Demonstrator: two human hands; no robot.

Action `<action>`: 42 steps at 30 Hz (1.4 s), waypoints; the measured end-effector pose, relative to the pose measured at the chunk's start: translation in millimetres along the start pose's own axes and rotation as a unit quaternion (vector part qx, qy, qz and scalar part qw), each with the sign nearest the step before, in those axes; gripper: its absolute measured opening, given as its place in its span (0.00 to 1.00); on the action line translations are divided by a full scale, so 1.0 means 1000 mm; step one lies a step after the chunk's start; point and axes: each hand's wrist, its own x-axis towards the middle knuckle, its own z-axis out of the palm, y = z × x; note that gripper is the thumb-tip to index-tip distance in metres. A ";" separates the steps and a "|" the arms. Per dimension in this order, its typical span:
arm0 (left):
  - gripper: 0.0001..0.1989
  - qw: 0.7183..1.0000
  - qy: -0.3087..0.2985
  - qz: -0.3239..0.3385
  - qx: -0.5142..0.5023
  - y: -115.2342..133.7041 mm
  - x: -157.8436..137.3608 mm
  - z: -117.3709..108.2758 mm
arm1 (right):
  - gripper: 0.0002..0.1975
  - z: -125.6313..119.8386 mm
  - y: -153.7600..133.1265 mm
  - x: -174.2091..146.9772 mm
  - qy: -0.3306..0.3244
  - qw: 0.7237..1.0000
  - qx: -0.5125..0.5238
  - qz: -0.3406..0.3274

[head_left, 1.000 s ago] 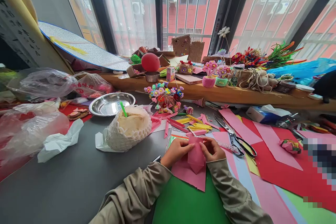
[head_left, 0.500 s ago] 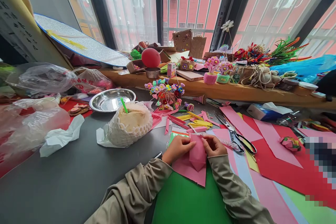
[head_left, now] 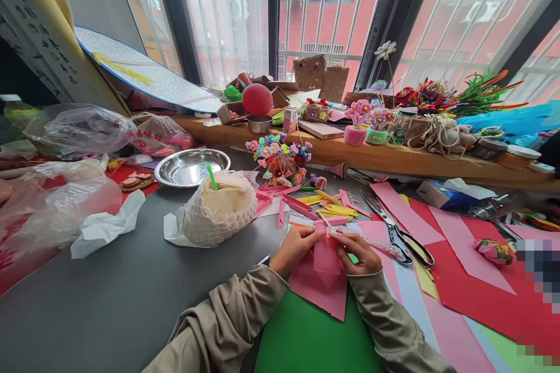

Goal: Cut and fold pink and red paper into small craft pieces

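Folded pink paper (head_left: 326, 257) is held upright between my two hands, above a larger pink sheet (head_left: 324, 302) that lies on a green sheet (head_left: 306, 338). My left hand (head_left: 294, 249) pinches its upper left edge. My right hand (head_left: 361, 255) has its thumb and fingers closed at the upper right edge of the same paper. Just beyond my fingertips lie yellow folded strips (head_left: 336, 210) and pink folded strips (head_left: 301, 207). A pair of scissors (head_left: 396, 234) with black handles rests to the right of my right hand.
A coconut (head_left: 225, 205) in white foam netting with a green straw stands left of my hands, near a metal plate (head_left: 192, 168). Behind is a bunch of crocheted flowers (head_left: 280, 157). Red card (head_left: 472, 297) and coloured sheets spread rightward. A wooden ledge (head_left: 332, 154) runs along the window.
The fingers of my right hand have moved up and shifted on the folded paper's top edge. The paper's lower end now shows a straighter edge. The view has shifted slightly.
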 end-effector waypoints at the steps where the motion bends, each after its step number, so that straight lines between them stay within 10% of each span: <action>1: 0.22 1.000 0.001 -0.002 -0.007 0.001 0.000 0.000 | 0.14 0.000 0.001 0.000 -0.001 1.000 0.002 -0.006; 11: 0.19 0.999 -0.010 -0.013 -0.045 0.002 -0.001 0.001 | 0.10 0.001 -0.008 0.002 0.008 0.999 0.032 0.042; 20: 0.20 0.999 -0.044 -0.010 -0.028 -0.002 0.000 0.001 | 0.13 0.001 -0.016 0.006 0.020 0.939 0.090 0.332; 42: 0.20 0.999 -0.034 0.012 0.027 0.004 -0.001 0.003 | 0.16 0.001 -0.018 0.010 -0.038 0.877 0.194 0.439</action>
